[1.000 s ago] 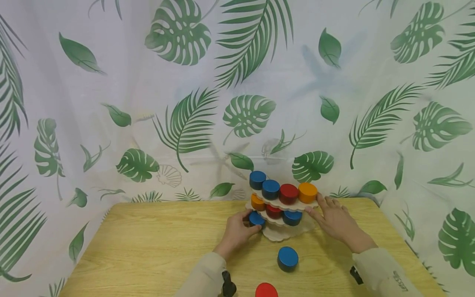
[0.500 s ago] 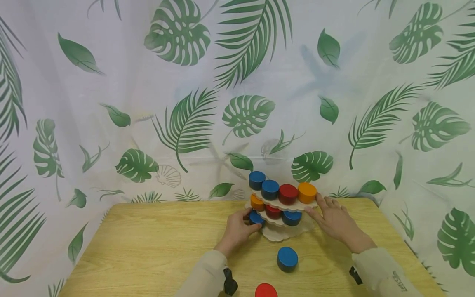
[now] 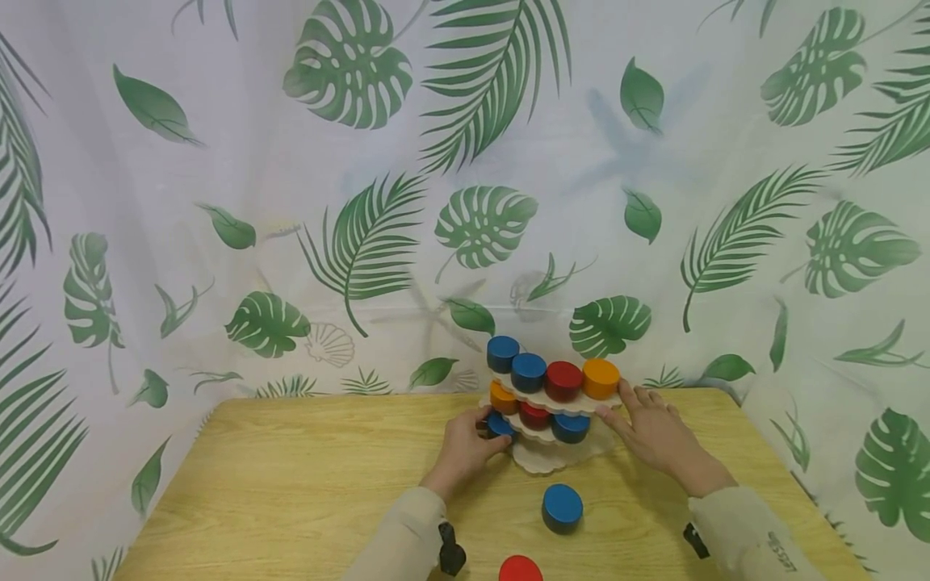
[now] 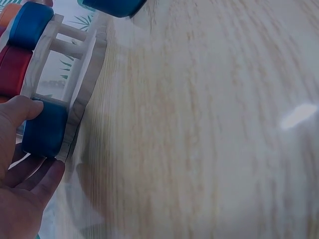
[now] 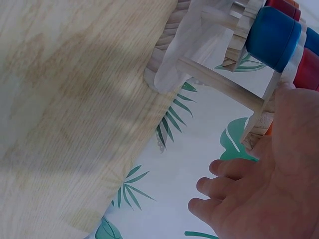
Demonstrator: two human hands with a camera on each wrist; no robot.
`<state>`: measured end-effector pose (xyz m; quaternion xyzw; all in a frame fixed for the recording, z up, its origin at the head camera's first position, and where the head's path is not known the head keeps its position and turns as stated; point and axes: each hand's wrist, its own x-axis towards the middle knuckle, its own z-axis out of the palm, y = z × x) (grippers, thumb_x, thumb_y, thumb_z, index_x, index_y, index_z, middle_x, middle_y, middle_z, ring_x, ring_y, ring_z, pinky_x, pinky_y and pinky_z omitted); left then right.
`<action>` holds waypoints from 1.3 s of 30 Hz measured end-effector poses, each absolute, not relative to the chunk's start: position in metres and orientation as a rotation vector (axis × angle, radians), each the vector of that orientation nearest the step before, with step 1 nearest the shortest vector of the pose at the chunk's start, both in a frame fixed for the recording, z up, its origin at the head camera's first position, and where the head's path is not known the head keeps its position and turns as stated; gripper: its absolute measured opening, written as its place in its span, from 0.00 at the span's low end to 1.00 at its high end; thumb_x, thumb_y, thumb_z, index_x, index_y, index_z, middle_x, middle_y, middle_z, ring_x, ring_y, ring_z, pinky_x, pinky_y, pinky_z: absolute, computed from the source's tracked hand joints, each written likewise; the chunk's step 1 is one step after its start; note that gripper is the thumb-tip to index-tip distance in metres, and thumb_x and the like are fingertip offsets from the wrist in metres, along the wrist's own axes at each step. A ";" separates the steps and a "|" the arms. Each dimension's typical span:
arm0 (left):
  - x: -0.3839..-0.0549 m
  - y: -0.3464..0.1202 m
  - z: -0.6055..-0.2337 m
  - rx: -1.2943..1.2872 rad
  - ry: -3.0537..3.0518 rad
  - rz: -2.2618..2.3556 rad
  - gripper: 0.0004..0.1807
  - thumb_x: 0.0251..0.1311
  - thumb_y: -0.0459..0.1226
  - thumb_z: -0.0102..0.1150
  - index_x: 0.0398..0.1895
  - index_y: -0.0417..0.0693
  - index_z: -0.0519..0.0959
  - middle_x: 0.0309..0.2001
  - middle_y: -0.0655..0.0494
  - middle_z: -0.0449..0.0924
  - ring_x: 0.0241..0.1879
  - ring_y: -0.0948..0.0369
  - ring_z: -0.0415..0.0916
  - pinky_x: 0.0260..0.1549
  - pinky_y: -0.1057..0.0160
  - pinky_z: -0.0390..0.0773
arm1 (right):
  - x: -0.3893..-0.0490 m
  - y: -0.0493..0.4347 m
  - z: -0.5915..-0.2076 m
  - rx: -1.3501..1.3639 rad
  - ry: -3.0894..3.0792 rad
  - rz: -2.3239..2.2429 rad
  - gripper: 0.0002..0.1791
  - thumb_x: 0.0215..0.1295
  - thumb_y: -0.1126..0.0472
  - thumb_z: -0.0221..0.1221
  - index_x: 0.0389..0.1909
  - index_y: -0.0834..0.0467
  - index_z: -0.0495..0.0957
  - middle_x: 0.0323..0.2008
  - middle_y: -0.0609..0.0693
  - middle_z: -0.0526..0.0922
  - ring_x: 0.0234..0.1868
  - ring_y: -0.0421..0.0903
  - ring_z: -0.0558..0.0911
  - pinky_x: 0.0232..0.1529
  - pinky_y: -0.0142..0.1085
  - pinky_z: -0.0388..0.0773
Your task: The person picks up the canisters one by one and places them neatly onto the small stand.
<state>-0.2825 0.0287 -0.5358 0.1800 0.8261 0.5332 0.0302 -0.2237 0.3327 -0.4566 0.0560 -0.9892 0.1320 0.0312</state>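
Note:
A tiered wooden stand [image 3: 539,458] with scalloped shelves holds round blocks. My left hand [image 3: 465,448] pinches a blue round block [image 4: 45,129] at the left end of the lowest shelf, thumb on top and fingers beneath in the left wrist view. My right hand [image 3: 657,428] grips the right end of the top shelf [image 3: 545,398] between thumb and forefinger. In the right wrist view its other fingers [image 5: 219,186] extend free of the stand. Orange [image 3: 504,395], red [image 3: 534,415] and blue [image 3: 571,428] blocks sit on the middle shelf.
Two blue blocks, a red block [image 3: 563,379] and an orange block [image 3: 601,378] line the top shelf. On the wooden table [image 3: 312,484], a loose blue block [image 3: 563,507] and a red block [image 3: 520,569] lie in front. A leaf-print curtain [image 3: 392,315] hangs behind.
The blue block in my left hand has slid slightly inward under the middle shelf. My right hand stays on the top shelf; the other blocks keep their places.

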 end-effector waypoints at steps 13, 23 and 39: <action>-0.284 0.030 -0.531 0.526 2.563 1.625 0.34 0.65 0.35 0.72 0.71 0.29 0.72 0.61 0.35 0.82 0.57 0.47 0.85 0.54 0.53 0.87 | -0.224 0.333 -0.458 0.165 -3.048 0.388 0.48 0.82 0.34 0.42 0.78 0.74 0.55 0.71 0.81 0.65 0.72 0.83 0.63 0.69 0.78 0.59; -0.284 0.030 -0.532 0.538 2.561 1.625 0.34 0.65 0.35 0.72 0.71 0.30 0.73 0.62 0.35 0.82 0.56 0.48 0.85 0.52 0.55 0.88 | -0.224 0.332 -0.457 0.163 -3.050 0.384 0.47 0.83 0.35 0.43 0.78 0.74 0.55 0.71 0.81 0.65 0.72 0.83 0.63 0.69 0.77 0.60; -0.284 0.028 -0.534 0.533 2.536 1.662 0.34 0.63 0.36 0.74 0.70 0.33 0.75 0.61 0.38 0.83 0.54 0.48 0.86 0.50 0.55 0.88 | -0.224 0.333 -0.458 0.172 -3.039 0.394 0.47 0.83 0.35 0.42 0.78 0.74 0.55 0.71 0.82 0.65 0.71 0.84 0.63 0.68 0.78 0.60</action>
